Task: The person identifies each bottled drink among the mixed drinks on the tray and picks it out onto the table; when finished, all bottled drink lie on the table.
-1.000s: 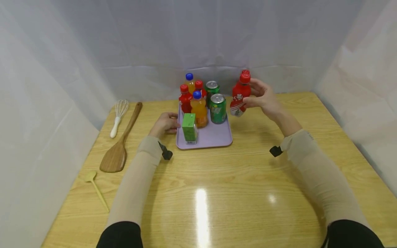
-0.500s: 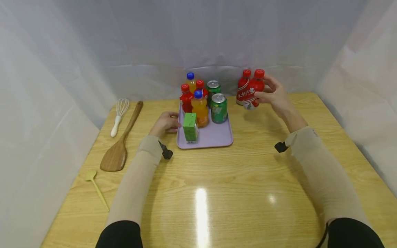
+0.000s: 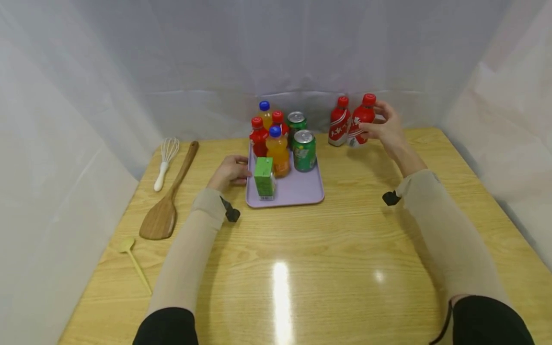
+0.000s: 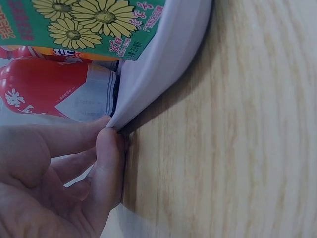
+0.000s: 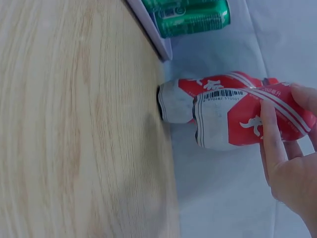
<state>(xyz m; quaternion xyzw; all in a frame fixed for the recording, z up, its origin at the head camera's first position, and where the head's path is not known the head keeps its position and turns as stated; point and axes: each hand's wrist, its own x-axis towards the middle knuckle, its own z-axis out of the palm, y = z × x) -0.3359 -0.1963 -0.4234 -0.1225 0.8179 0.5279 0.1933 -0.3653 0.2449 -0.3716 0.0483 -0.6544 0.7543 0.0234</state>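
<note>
My right hand (image 3: pixel 385 127) grips a red bottle (image 3: pixel 361 120) with a white lower part, thumb and fingers around its upper body. In the right wrist view this bottle's base is off the wood. A matching red bottle (image 3: pixel 339 122) stands upright just left of it, by the back curtain. With thumb and fingertip my left hand (image 4: pixel 64 163) pinches the left rim of a lilac tray (image 3: pixel 297 194). On the tray stand a green drink carton (image 3: pixel 264 178), orange drink bottles (image 3: pixel 278 155) with blue caps, two green cans (image 3: pixel 304 151) and red bottles (image 3: pixel 259 138).
Left of the tray lie a white whisk (image 3: pixel 164 165), a wooden spatula (image 3: pixel 160 218) and a small yellow spoon (image 3: pixel 127 245). White curtains (image 3: pixel 284 48) close in the wooden table (image 3: pixel 336 268) at the back and sides.
My right hand has carried its red bottle rightward, from in front of the standing red bottle to its right side, and lately a little lower. The left hand stays at the tray's rim.
</note>
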